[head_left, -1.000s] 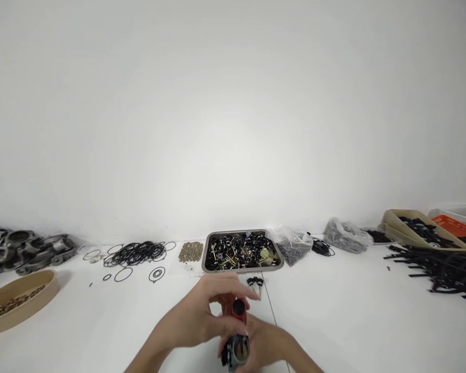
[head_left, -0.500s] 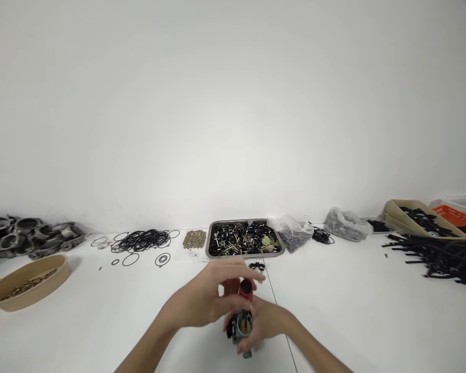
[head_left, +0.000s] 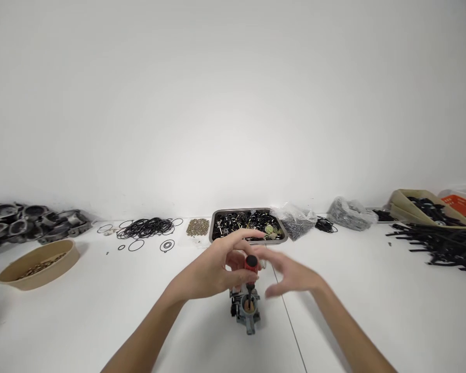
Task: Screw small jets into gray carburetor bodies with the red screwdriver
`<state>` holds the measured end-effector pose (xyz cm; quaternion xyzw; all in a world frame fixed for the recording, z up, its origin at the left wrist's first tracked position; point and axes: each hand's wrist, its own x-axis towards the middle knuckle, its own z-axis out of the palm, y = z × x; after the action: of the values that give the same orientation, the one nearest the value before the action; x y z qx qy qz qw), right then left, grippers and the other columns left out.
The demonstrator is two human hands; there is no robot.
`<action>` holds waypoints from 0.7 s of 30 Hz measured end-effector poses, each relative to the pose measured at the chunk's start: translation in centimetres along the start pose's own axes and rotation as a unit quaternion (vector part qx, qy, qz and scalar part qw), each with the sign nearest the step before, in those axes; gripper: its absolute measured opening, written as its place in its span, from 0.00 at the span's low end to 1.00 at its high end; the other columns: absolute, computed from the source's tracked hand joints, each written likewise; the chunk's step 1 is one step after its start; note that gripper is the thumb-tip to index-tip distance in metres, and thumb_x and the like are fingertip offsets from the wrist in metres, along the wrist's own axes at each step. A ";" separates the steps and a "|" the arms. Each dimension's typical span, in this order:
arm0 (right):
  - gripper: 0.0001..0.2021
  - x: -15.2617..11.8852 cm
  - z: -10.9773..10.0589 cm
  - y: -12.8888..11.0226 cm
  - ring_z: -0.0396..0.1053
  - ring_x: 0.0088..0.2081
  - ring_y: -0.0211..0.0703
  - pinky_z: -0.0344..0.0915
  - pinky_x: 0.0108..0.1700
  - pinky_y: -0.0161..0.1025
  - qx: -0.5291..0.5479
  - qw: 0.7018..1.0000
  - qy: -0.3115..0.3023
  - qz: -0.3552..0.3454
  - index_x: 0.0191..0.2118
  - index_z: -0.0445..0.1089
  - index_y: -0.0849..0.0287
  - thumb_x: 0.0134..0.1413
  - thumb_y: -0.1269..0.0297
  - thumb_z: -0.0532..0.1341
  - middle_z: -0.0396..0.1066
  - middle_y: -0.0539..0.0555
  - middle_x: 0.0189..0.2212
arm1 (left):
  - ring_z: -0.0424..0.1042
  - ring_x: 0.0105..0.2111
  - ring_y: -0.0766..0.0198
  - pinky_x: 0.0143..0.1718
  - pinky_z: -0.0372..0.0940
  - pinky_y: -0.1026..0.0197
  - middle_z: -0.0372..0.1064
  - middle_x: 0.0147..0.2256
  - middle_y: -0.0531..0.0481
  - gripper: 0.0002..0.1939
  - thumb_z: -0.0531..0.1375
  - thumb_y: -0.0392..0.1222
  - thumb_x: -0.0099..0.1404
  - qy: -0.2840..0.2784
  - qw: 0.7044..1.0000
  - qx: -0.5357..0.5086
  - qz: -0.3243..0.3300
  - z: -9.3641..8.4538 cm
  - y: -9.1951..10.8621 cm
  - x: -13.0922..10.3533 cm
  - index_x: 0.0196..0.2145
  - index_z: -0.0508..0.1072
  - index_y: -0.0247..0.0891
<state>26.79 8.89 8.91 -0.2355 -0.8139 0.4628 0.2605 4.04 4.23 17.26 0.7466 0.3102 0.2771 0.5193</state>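
A grey metal carburetor point(head_left: 250, 322) with black fittings stands on the white table in front of me. My left hand point(head_left: 217, 269) is closed around the red handle of an upright screwdriver point(head_left: 251, 262). The screwdriver's dark shaft runs down into the carburetor's round opening, where its tip cannot be made out. To the right, my right hand point(head_left: 293, 272) is open, thumb and fingers apart, slightly blurred. Its fingertips reach behind the screwdriver handle; whether they touch it I cannot tell.
A metal tray point(head_left: 210, 239) of mixed small parts sits at the wall, between brass pieces point(head_left: 198, 227) and a clear bag point(head_left: 300, 227). Black O-rings point(head_left: 145, 228), a tan bowl point(head_left: 62, 263) and grey castings point(head_left: 34, 223) lie left. Black strips point(head_left: 437, 246) and tan trays point(head_left: 398, 206) are right.
My right hand has let go of the carburetor and moved up and right, its fingers spreading. The carburetor now stands on the table, while my left hand keeps hold of the screwdriver.
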 end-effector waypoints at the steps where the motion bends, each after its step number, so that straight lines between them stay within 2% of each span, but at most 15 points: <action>1: 0.26 -0.4 -1.1 -1.4 0.66 0.52 0.47 0.65 0.55 0.49 0.016 0.997 0.064 -0.036 0.54 0.67 0.53 0.49 0.59 0.70 0.66 0.56 0.52 | 0.74 0.31 0.66 0.25 0.69 0.66 0.70 0.38 0.49 0.31 0.64 0.40 0.63 0.001 1.000 -0.003 0.003 0.1 0.1 0.0 0.60 0.58 0.48; 2: 0.16 -0.6 -2.0 -2.9 0.69 0.45 0.43 0.68 0.49 0.47 0.022 0.991 0.125 -0.050 0.51 0.69 0.54 0.58 0.59 0.64 0.68 0.55 0.47 | 0.74 0.31 0.65 0.26 0.69 0.66 0.71 0.38 0.48 0.31 0.63 0.40 0.64 0.004 1.000 -0.006 0.008 0.1 0.1 0.0 0.61 0.56 0.47; 4: 0.09 -0.8 -2.8 -6.3 0.69 0.39 0.40 0.68 0.43 0.41 -0.032 0.978 0.191 -0.077 0.47 0.71 0.55 0.64 0.61 0.59 0.70 0.54 0.41 | 0.75 0.33 0.64 0.27 0.70 0.65 0.72 0.39 0.47 0.31 0.61 0.39 0.65 0.011 1.000 -0.015 0.019 0.1 0.1 0.1 0.62 0.54 0.45; 5: 0.09 -0.8 -2.8 -7.9 0.68 0.39 0.40 0.68 0.43 0.41 -0.069 0.976 0.187 -0.086 0.47 0.71 0.54 0.64 0.61 0.59 0.70 0.55 0.43 | 0.75 0.33 0.63 0.27 0.69 0.65 0.72 0.38 0.46 0.30 0.61 0.39 0.65 0.011 0.999 -0.020 0.024 0.1 0.1 0.3 0.62 0.54 0.44; 7: 0.10 -0.4 -2.3 -10.5 0.69 0.43 0.41 0.68 0.45 0.41 -0.139 0.980 0.116 -0.086 0.48 0.72 0.52 0.66 0.64 0.56 0.70 0.55 0.47 | 0.75 0.33 0.64 0.28 0.69 0.65 0.71 0.36 0.47 0.27 0.60 0.40 0.66 -0.003 0.999 -0.024 0.032 -0.1 0.0 0.4 0.60 0.57 0.42; 9: 0.13 0.0 -1.6 -11.9 0.70 0.45 0.40 0.69 0.44 0.39 -0.200 0.975 0.049 -0.085 0.49 0.72 0.51 0.67 0.69 0.52 0.68 0.54 0.52 | 0.74 0.33 0.65 0.29 0.70 0.65 0.70 0.34 0.49 0.24 0.59 0.39 0.67 -0.018 0.999 -0.021 0.044 -0.3 -0.2 0.5 0.59 0.60 0.40; 11: 0.16 0.3 -1.2 -12.1 0.71 0.43 0.38 0.69 0.42 0.37 -0.240 0.966 0.024 -0.093 0.48 0.72 0.51 0.67 0.73 0.50 0.68 0.52 0.52 | 0.73 0.34 0.65 0.29 0.69 0.66 0.70 0.35 0.48 0.24 0.58 0.37 0.67 -0.023 0.998 -0.017 0.059 -0.5 -0.5 0.5 0.59 0.60 0.41; 15: 0.17 0.3 -1.0 -11.1 0.71 0.42 0.39 0.70 0.41 0.37 -0.283 0.952 0.033 -0.112 0.45 0.73 0.51 0.65 0.76 0.50 0.69 0.52 0.49 | 0.73 0.34 0.65 0.28 0.68 0.66 0.70 0.39 0.46 0.23 0.56 0.37 0.69 -0.025 0.996 -0.017 0.080 -0.6 -0.7 0.3 0.60 0.59 0.44; 18: 0.17 0.2 -0.8 -10.7 0.70 0.42 0.41 0.70 0.40 0.38 -0.314 0.942 0.056 -0.101 0.45 0.73 0.49 0.65 0.75 0.50 0.68 0.53 0.48 | 0.72 0.34 0.66 0.29 0.69 0.65 0.69 0.37 0.49 0.18 0.56 0.36 0.68 -0.029 0.996 0.008 0.081 -0.3 -0.4 0.3 0.55 0.62 0.43; 21: 0.11 0.3 -0.3 -10.8 0.69 0.37 0.39 0.67 0.35 0.36 -0.321 0.939 0.084 -0.090 0.41 0.73 0.50 0.64 0.70 0.55 0.70 0.52 0.41 | 0.70 0.34 0.68 0.32 0.68 0.64 0.68 0.36 0.51 0.13 0.60 0.35 0.64 -0.011 0.996 0.052 0.078 0.3 -0.1 0.5 0.46 0.65 0.40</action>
<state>25.20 4.34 18.53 -0.2706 -0.9122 0.1301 0.2787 4.50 4.44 17.11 0.7976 0.2597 0.2917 0.4597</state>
